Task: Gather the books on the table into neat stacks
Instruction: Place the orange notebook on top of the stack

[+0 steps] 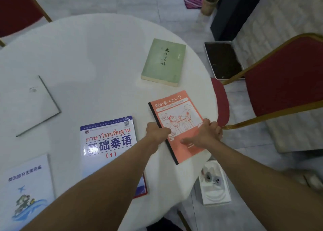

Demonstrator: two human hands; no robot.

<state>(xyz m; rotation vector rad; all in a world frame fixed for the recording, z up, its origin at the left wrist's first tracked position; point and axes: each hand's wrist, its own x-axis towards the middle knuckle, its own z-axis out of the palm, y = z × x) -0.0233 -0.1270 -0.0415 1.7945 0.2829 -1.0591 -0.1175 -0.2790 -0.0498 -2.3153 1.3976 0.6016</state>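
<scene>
Near the right edge of the round white counter (97, 56) lies the orange book (176, 115), flat, cover up, black spine to the left. Both hands are on its near half. Left hand (156, 132) curls over the spine edge, fingers closed around that edge. Right hand (203, 134) grips the right edge; thumb lies flat across the cover, remaining fingers wrap under the edge and are mostly hidden. Book appears to rest on the counter; cannot tell whether it is lifted.

Green book (164, 62): flat, beyond the orange book, apart from it. Blue-and-white book (108, 143): flat, just left of the left hand; its near part is covered by the left forearm, and a red-edged cover (142, 188) shows beneath its near right corner. White illustrated book (26, 187): at the near left edge. Grey thin book (33, 105): far left, tilted, apart from the others.

Off the counter: red chair (283, 80) to the right, another red chair (15, 9) top left, dark tray (223, 59) on the floor.
</scene>
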